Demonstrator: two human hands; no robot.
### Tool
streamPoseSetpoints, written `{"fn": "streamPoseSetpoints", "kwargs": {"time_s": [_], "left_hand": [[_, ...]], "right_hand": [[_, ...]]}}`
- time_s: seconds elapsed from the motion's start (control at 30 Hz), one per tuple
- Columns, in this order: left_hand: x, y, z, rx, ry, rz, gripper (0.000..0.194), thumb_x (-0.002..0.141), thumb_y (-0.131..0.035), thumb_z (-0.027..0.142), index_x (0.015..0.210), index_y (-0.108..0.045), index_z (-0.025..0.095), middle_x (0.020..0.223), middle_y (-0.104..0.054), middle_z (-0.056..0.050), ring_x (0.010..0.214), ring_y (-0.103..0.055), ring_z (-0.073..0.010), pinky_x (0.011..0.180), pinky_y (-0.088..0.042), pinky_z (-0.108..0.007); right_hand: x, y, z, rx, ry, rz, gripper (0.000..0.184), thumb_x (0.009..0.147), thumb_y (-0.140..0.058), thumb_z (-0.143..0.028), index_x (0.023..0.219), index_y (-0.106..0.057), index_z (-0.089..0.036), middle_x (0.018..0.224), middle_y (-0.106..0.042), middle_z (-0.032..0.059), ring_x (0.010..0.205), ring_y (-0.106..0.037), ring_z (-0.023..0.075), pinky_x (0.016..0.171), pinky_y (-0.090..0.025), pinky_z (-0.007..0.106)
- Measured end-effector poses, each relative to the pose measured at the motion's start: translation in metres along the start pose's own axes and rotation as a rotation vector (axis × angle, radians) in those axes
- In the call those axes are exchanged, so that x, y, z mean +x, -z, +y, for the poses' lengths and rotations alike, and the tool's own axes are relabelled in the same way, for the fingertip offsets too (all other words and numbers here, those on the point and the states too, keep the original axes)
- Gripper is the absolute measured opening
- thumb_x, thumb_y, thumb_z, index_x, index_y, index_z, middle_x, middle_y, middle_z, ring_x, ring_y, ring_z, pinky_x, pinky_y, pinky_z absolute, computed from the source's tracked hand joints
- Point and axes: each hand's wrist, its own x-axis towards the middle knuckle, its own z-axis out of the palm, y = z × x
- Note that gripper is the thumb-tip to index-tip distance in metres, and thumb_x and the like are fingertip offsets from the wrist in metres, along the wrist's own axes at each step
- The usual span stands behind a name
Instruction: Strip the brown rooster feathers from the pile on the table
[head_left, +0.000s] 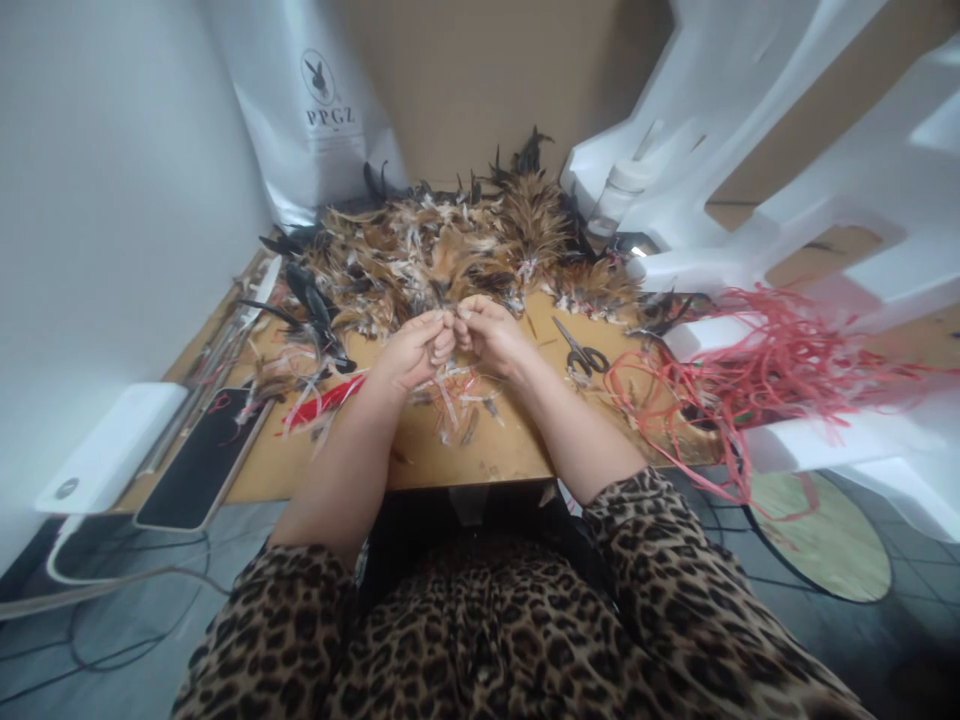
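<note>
My left hand and my right hand meet over the table, fingers curled in and thumbs pressed against the forefingers. Whatever is pinched between them is too small and hidden to make out. Just beyond my fingertips lies a wide heap of brown, cream and black feathers. Below my hands are scattered clear and pinkish strips with feather scraps. A bundle of red strips is beside my left wrist. Dark-handled scissors rest to the right of my right hand.
Left on the table are black feathers, a phone and a white power bank with a cable. Pink ribbon strands spill over white foam pieces at right. A clear bottle and a silvery bag stand behind.
</note>
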Motion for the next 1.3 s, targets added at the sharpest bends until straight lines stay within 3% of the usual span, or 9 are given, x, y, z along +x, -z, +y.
{"fn": "streamPoseSetpoints", "kwargs": {"time_s": [0.13,0.27,0.37,0.47,0.6,0.67,0.9,1.13,1.3], "left_hand": [[0.008,0.010,-0.007,0.251,-0.077,0.149,0.017,0.075,-0.062,0.030,0.076,-0.056,0.014,0.049,-0.047,0.003,0.039,-0.039,-0.0051,0.038,-0.027,-0.016],[0.011,0.017,-0.015,0.738,-0.108,0.289,0.028,0.079,-0.052,0.035,0.060,-0.053,0.015,0.047,-0.049,0.002,0.038,-0.039,-0.0065,0.041,-0.029,-0.020],[0.009,0.016,-0.016,1.228,-0.067,0.203,0.030,0.077,-0.050,0.026,0.050,-0.050,0.015,0.042,-0.046,0.001,0.041,-0.039,-0.0086,0.045,-0.029,-0.022],[0.002,0.008,-0.013,1.426,0.003,0.065,0.019,0.072,-0.052,0.019,0.054,-0.055,0.015,0.044,-0.049,0.001,0.042,-0.040,-0.0089,0.047,-0.029,-0.023],[-0.008,-0.010,-0.008,1.196,0.229,-0.248,0.021,0.075,-0.050,0.023,0.056,-0.057,0.014,0.046,-0.050,0.001,0.039,-0.041,-0.0071,0.043,-0.030,-0.020],[-0.011,-0.015,-0.006,0.982,0.239,-0.338,0.023,0.077,-0.053,0.030,0.064,-0.059,0.013,0.049,-0.052,0.001,0.039,-0.041,-0.0059,0.041,-0.030,-0.019],[-0.002,-0.004,-0.008,0.312,0.007,-0.101,0.025,0.073,-0.065,0.036,0.072,-0.058,0.013,0.047,-0.047,0.003,0.040,-0.040,-0.0050,0.041,-0.030,-0.017],[0.004,0.003,-0.009,-0.056,0.138,-0.033,0.014,0.077,-0.061,0.022,0.071,-0.052,0.014,0.047,-0.035,0.006,0.038,-0.034,-0.0033,0.038,-0.025,-0.013],[0.003,0.002,-0.007,-0.158,0.235,-0.040,0.015,0.081,-0.056,0.021,0.069,-0.050,0.014,0.048,-0.024,0.007,0.037,-0.027,-0.0028,0.035,-0.020,-0.011]], "right_hand": [[-0.001,-0.002,-0.002,-0.272,0.144,0.078,0.021,0.074,-0.061,-0.031,0.078,-0.044,-0.018,0.054,-0.050,-0.0068,0.045,-0.041,0.0055,0.048,-0.036,0.019],[-0.007,-0.008,-0.005,-0.609,0.212,0.026,0.014,0.079,-0.053,-0.030,0.078,-0.046,-0.017,0.055,-0.049,-0.0057,0.049,-0.044,0.0069,0.052,-0.036,0.020],[-0.012,-0.010,-0.007,-0.894,0.272,0.005,0.007,0.079,-0.049,-0.022,0.077,-0.050,-0.016,0.061,-0.051,-0.0032,0.057,-0.047,0.0082,0.057,-0.036,0.021],[-0.013,-0.005,-0.012,-1.009,0.254,-0.042,0.005,0.075,-0.050,-0.018,0.075,-0.051,-0.014,0.065,-0.052,-0.0017,0.060,-0.046,0.0083,0.058,-0.036,0.021],[-0.009,0.010,-0.018,-0.771,-0.013,-0.195,0.008,0.074,-0.054,-0.020,0.076,-0.051,-0.013,0.056,-0.048,-0.0049,0.050,-0.040,0.0057,0.049,-0.032,0.018],[-0.006,0.016,-0.019,-0.579,-0.114,-0.239,0.011,0.072,-0.057,-0.021,0.075,-0.051,-0.013,0.051,-0.047,-0.0060,0.046,-0.038,0.0047,0.046,-0.030,0.017],[0.003,0.018,-0.005,0.030,-0.101,-0.025,0.022,0.060,-0.057,-0.005,0.062,-0.040,-0.017,0.046,-0.038,-0.0088,0.040,-0.033,0.0026,0.040,-0.029,0.014],[0.002,0.010,-0.004,0.146,-0.159,0.026,0.016,0.071,-0.061,-0.011,0.073,-0.046,-0.017,0.053,-0.049,-0.0067,0.049,-0.045,0.0038,0.052,-0.044,0.014],[0.000,0.014,-0.008,0.096,-0.189,-0.030,0.021,0.070,-0.068,-0.016,0.073,-0.047,-0.016,0.053,-0.050,-0.0072,0.047,-0.045,0.0026,0.052,-0.045,0.014]]}}
